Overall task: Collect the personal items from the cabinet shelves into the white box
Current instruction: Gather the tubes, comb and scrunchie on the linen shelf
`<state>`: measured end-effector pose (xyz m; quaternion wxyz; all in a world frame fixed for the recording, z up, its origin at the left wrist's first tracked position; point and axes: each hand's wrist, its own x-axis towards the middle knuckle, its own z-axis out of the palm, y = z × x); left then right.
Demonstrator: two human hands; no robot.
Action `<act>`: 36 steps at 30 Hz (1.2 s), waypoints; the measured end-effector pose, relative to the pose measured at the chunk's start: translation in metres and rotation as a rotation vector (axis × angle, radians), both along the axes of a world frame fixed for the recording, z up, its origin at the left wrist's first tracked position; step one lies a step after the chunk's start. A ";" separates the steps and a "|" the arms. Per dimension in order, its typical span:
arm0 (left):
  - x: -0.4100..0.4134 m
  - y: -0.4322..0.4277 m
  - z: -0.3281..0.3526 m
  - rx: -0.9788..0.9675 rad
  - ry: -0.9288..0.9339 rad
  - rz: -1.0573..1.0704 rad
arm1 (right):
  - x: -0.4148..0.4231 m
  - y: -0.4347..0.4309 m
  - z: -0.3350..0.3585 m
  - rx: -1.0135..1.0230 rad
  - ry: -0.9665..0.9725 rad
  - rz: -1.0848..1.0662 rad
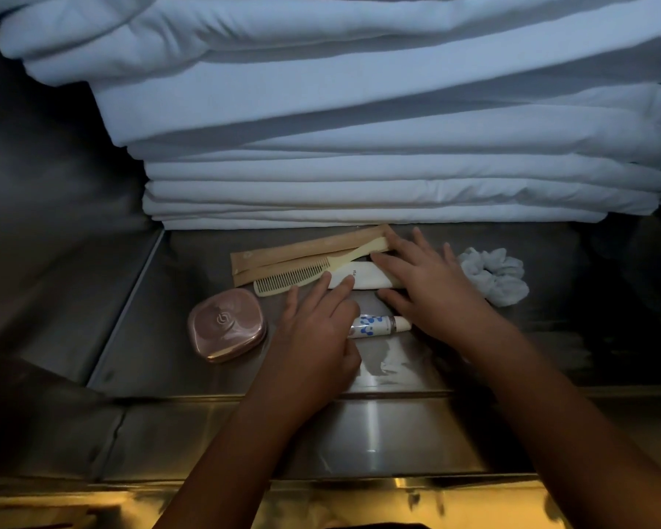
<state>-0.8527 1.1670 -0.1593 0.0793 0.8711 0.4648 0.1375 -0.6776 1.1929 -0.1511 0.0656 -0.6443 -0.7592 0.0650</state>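
On the metal shelf (149,337), both hands lie flat with straight fingers. The left hand (317,330) touches the comb (294,278) and the white packet (363,276) with its fingertips. The right hand (432,288), fingers spread, covers the packet's right end. Comb and packet run left to right, the comb's handle rising rightward. The small tube (378,325) lies between the hands, cap pointing right.

A tall stack of folded white linen (359,166) blocks the back of the metal shelf (157,337), leaving only a front strip. Bare floor lies left of the pink compact (226,330); the dark right end past the scrunchie (493,276) seems open.
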 end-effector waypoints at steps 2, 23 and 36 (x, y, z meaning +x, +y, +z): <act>0.002 0.002 0.001 -0.016 0.004 0.010 | 0.000 0.003 -0.001 0.004 0.000 0.005; 0.008 0.016 0.015 0.243 -0.033 0.000 | 0.005 -0.004 0.001 0.186 -0.134 0.044; 0.015 0.024 0.026 0.237 -0.113 -0.039 | 0.021 -0.009 0.014 0.516 -0.014 -0.006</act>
